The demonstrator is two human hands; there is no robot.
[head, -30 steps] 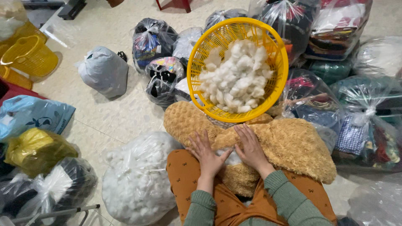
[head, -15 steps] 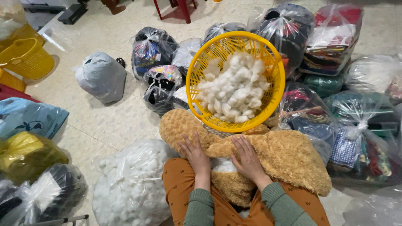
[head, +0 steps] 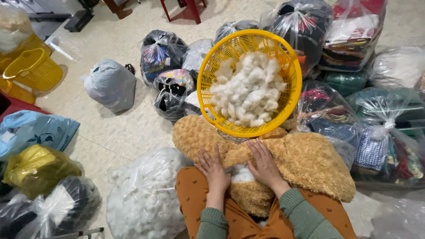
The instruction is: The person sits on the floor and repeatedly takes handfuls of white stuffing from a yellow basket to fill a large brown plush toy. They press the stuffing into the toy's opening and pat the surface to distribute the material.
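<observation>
Two yellow baskets [head: 250, 82] [head: 33, 68], one brown plush toy [head: 305, 163], two hands [head: 213, 167] [head: 264, 163], one grey sack [head: 110, 85].

Your left hand [head: 213, 169] and right hand [head: 265, 164] press flat on the tan plush toy [head: 305, 161] in your lap, white stuffing [head: 241, 174] between them; the yellow basket [head: 212, 75] of stuffing sits at twelve o'clock.

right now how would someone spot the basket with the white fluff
Start at the tan plush toy on the person's lap. Tilted right behind it is the yellow basket, full of white stuffing; the other yellow basket, far left, holds none.
</observation>
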